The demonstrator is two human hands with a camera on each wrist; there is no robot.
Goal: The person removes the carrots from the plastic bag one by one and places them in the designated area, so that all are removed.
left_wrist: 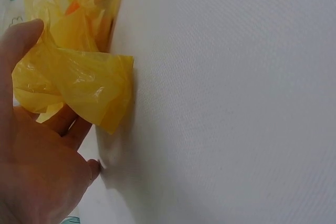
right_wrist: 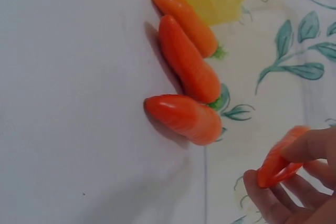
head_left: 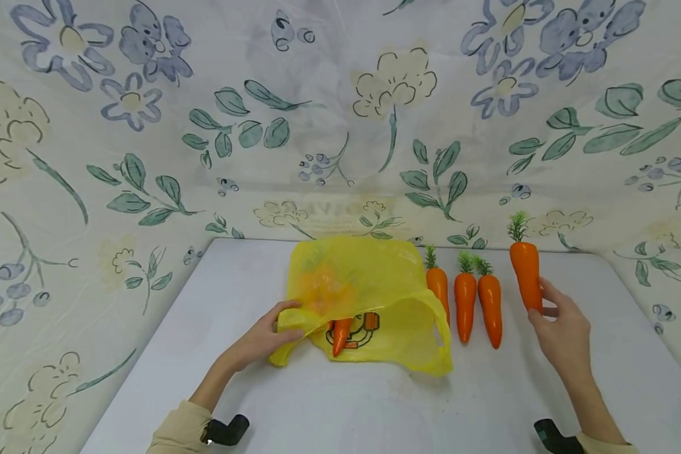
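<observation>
Holding a carrot (head_left: 525, 271) clear of the surface (head_left: 374, 407), to the right, leafy end away, pinched near its narrow tip between thumb and barely parted fingers of the right hand (head_left: 566, 334), probably for a light grip on the end nearest the palm. Held apart from three loose carrots (head_left: 465, 306) lying side by side with tips likewise nearest, just right of a yellow bag (head_left: 386, 271) partly hiding the leftmost one in the head view. Gripping the bag's left rim with curled fingers of the left hand (head_left: 265, 335), seemingly to lift its mouth apart; impossible to count the orange shapes (head_left: 325, 287) blurred behind plastic, with just one carrot tip (head_left: 340, 340) plain.
</observation>
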